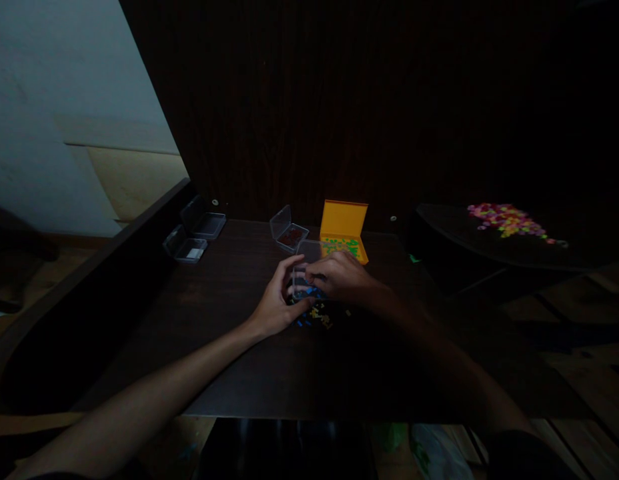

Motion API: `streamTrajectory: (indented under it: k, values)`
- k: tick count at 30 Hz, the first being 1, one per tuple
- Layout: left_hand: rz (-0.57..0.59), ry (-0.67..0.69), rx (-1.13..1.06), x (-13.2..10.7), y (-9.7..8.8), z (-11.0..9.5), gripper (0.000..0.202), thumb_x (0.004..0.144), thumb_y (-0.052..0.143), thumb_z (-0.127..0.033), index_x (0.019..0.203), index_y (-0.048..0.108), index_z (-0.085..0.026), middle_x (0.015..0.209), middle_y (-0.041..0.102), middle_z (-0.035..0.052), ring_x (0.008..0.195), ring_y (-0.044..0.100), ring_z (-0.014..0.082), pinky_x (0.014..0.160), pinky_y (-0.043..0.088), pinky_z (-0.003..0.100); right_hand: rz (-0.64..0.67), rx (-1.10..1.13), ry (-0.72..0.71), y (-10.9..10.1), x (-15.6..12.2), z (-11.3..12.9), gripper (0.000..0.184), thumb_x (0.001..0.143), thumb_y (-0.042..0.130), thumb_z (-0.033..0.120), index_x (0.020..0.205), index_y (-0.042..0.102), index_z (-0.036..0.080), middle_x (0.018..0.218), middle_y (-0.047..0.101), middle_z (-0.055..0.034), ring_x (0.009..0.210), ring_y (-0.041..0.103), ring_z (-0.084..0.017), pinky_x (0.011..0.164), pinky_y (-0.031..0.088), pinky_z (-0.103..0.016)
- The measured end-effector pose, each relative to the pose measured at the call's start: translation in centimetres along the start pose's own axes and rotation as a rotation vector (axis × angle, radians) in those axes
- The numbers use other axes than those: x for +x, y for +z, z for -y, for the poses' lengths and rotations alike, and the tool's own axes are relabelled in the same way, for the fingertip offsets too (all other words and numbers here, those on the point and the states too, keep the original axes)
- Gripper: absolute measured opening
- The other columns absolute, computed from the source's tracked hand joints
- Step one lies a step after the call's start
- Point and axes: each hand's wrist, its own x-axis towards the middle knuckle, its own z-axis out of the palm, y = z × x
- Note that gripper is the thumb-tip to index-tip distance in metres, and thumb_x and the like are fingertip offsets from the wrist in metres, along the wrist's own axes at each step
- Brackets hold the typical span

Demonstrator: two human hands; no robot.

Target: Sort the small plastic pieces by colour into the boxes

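Observation:
My left hand [281, 301] is wrapped round a clear plastic box [300, 281] with its hinged lid raised, tilted a little above the dark table. Blue pieces [309, 291] show in the lower part of the box. Over the box's opening, my right hand [338, 272] has its fingers bent and closed; whatever they hold is hidden. Just below the hands, small yellow pieces [319, 315] and a few blue ones lie loose on the tabletop. Behind my right hand stands an open orange box [344, 219] with green pieces inside.
An open clear box [289, 233] with dark red pieces stands behind my left hand. Two more open clear boxes [189, 249] sit at the far left, by a raised side panel [94, 297]. Pink and yellow pieces [509, 220] are heaped on a dark surface to the right.

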Motion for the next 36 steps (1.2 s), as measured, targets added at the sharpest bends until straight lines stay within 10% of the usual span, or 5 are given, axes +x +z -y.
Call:
streamTrajectory:
  k: [18,36]
  values:
    - [0.001,-0.034,-0.020,0.0,0.0,0.2,0.071,0.071,0.076,-0.019,0.132,0.039,-0.024,0.122,0.054,0.0094,0.108,0.059,0.0218,0.092,0.053,0.037,0.041,-0.087,0.115,0.2,-0.1,0.6,0.025,0.089,0.052,0.023,0.100,0.074,0.025,0.093,0.072,-0.0054,0.079,0.059,-0.017,0.068,0.033,-0.027]
    - [-0.019,-0.028,0.065,0.0,-0.4,0.0,0.073,0.070,0.076,-0.021,0.133,0.040,-0.023,0.132,0.049,0.0126,0.118,0.055,0.0268,0.098,0.050,0.043,0.117,0.224,-0.101,-0.7,-0.4,0.1,0.025,0.084,0.052,0.010,0.097,0.072,0.020,0.092,0.072,-0.0035,0.079,0.061,-0.014,0.068,0.037,-0.023]
